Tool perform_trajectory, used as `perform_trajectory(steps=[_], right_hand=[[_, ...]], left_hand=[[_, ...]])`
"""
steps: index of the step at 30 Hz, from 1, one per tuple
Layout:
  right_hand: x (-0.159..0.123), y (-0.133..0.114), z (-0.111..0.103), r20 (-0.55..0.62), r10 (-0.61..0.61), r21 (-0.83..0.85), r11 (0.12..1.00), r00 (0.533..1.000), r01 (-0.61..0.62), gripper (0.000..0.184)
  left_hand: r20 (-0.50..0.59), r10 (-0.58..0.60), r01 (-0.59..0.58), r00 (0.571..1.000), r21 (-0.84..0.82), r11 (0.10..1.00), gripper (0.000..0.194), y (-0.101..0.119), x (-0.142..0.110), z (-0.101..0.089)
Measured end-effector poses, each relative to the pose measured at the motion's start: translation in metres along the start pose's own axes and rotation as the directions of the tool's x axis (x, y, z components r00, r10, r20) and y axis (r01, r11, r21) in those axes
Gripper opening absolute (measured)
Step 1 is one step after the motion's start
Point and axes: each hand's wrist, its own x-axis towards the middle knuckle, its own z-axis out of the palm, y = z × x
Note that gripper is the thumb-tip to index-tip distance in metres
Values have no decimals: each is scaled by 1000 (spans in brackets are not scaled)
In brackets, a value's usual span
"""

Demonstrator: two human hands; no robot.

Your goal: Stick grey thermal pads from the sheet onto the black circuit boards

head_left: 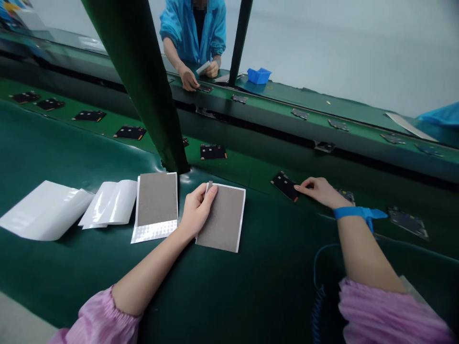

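My left hand grips a grey sheet with a white border, thumb on top near its upper left corner. A small grey strip sticks up by that thumb. To the right, my right hand pinches the near right corner of a black circuit board on the green strip; a blue wrist strap is around that wrist. Left of my left hand lies another grey sheet on a white backing with a shiny lower band.
White glossy sheets lie at the left. A dark green post rises before me. More black boards line the green strip. Across it, a person in a blue jacket handles a board; a blue bin stands nearby.
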Motion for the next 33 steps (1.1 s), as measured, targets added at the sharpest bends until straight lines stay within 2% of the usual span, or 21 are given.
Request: perform_trajectory(steps=[3,6,12,18,21,27,29,30,33], right_hand=[[-11,-5,-16,108,94,125,986,990,-107,59],[-30,-3,-18,31,87,202,975,996,-91,71],[-52,8,-2,-94,13,1,1000,995,-13,75],[-52,-2,-7,-59,41,-147,988,997,-49,64],[-44,-3,-26,-25,29,-192,981,999,-34,57],[-6,11,-98,-94,-88,-296,953,992,57,62],[5,-1,-106,-59,-89,-331,941,994,64,61],[8,-14,-102,-31,-73,-342,938,997,58,60],[5,-71,-68,72,-79,-281,955,994,97,59]], left_hand=[[0,-2,2,1000,0,1000,34,1,0,0],[5,-8,8,1000,7,1000,33,3,-1,-1],[-7,7,-7,1000,18,1000,34,4,-1,-1],[-19,-1,1,1000,12,1000,33,6,-1,-1],[-9,-13,13,1000,-20,1000,28,7,-1,-1],[13,-75,75,997,-49,996,31,3,-1,-1],[13,-70,71,997,-52,996,31,1,-1,-1],[16,-65,66,998,-55,996,30,0,-1,-1],[36,-48,50,998,-51,997,29,0,0,0]])
